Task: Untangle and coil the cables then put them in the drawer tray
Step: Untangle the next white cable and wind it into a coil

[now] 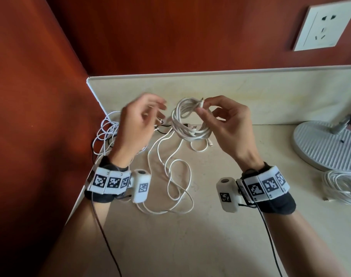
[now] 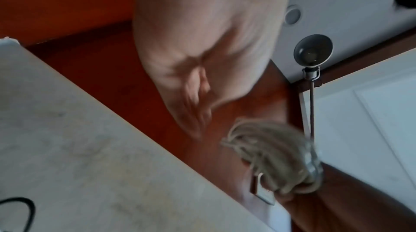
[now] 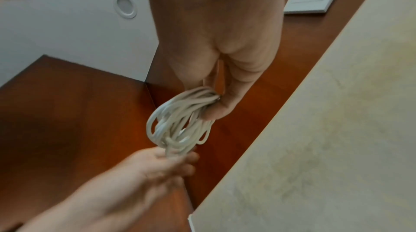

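So far one white cable coil (image 1: 190,120) is wound: the right hand (image 1: 228,124) pinches it at the top, above the counter (image 1: 220,226). The left hand (image 1: 138,120), blurred, reaches its loose fingers toward the coil; contact is unclear. A second coil (image 1: 342,186) lies by the ribbed lamp base (image 1: 320,148). Thin, smooth tangled cables (image 1: 170,176) remain. No drawer tray shows.
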`<state>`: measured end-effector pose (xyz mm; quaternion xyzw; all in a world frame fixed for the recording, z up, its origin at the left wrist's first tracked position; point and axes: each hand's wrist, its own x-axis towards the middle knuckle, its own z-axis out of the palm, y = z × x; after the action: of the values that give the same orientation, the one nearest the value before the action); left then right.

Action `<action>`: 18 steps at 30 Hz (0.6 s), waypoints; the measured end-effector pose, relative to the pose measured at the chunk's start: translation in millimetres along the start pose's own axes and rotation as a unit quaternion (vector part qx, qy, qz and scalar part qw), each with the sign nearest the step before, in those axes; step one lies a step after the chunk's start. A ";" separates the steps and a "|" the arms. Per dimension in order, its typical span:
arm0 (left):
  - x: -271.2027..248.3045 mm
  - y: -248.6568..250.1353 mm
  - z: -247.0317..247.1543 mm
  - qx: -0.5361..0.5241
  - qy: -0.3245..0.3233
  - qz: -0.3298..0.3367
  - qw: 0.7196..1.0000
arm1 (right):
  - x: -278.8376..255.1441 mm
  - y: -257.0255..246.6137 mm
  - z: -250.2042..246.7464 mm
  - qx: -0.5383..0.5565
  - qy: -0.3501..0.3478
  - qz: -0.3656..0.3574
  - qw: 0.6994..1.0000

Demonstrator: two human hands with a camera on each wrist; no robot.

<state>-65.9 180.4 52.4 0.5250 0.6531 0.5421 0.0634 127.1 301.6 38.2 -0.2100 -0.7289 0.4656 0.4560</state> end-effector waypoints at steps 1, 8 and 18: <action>-2.6 5.3 -2.9 -0.011 0.056 0.020 0.998 | 0.3 2.3 -1.5 -0.015 0.003 0.005 1.000; -12.8 30.6 21.4 0.224 -0.055 0.075 0.970 | -0.4 3.2 13.0 -0.061 0.011 -0.014 0.998; -0.7 17.8 23.7 0.130 -0.116 0.026 0.984 | -4.5 5.7 6.9 -0.100 -0.008 -0.057 0.993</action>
<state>-39.2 192.6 56.2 0.6045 0.6928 0.3893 0.0556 122.7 297.7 30.0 -0.2091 -0.7860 0.3654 0.4527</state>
